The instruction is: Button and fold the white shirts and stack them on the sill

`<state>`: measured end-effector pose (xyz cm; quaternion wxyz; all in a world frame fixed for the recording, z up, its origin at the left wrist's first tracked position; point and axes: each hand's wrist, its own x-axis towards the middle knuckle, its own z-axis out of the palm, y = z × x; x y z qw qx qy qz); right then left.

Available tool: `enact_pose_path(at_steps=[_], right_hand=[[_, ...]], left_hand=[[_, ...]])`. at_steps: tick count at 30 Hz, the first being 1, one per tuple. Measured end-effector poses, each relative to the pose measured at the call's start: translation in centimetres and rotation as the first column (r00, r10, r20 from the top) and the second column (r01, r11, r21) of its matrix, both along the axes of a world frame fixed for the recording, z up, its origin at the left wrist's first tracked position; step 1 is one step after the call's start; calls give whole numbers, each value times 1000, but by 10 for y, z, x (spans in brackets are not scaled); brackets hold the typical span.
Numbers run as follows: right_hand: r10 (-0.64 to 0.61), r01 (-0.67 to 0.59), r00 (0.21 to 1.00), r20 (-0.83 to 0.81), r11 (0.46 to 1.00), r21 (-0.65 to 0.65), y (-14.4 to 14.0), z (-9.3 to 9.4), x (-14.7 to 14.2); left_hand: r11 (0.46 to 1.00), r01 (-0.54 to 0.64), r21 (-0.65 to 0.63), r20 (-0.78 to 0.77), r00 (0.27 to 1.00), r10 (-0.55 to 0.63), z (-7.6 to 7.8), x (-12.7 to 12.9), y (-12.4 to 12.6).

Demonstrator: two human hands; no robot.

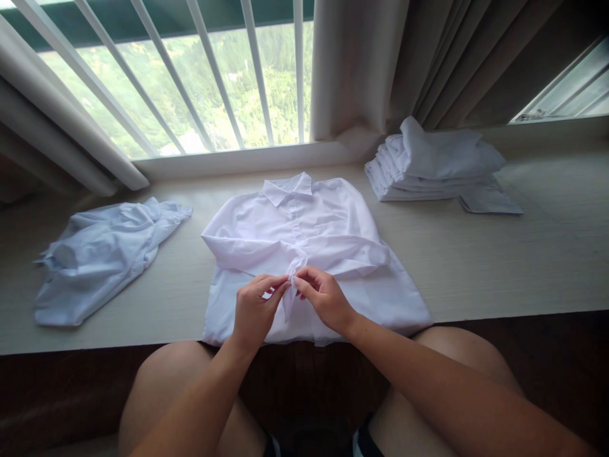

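Shirt (304, 235) looks thin, soft, limp; left hand (254, 311) and right hand (323, 298) each pinch a sleeve cuff (291, 279), the best hold.

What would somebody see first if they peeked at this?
Probably the white shirt spread flat in the middle of the ledge, with the left hand and right hand pinching its sleeve ends together. Next, the folded stack at far right and a crumpled shirt at left.
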<state>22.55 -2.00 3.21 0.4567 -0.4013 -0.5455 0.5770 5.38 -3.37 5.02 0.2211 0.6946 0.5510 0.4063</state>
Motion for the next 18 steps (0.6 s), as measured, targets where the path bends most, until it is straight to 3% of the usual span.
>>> enact_pose_path(at_steps=[7, 13, 18], right_hand=[[37, -39, 999, 36, 998, 54, -2, 1, 4], [-18, -6, 986, 168, 989, 145, -4, 2, 2], [-33, 7, 986, 166, 987, 158, -5, 3, 0]], left_hand=[[997, 8, -78, 51, 999, -4, 1, -1, -1], [996, 2, -89, 51, 999, 2, 4, 0, -2], [991, 26, -131, 83, 996, -15, 5, 0, -3]])
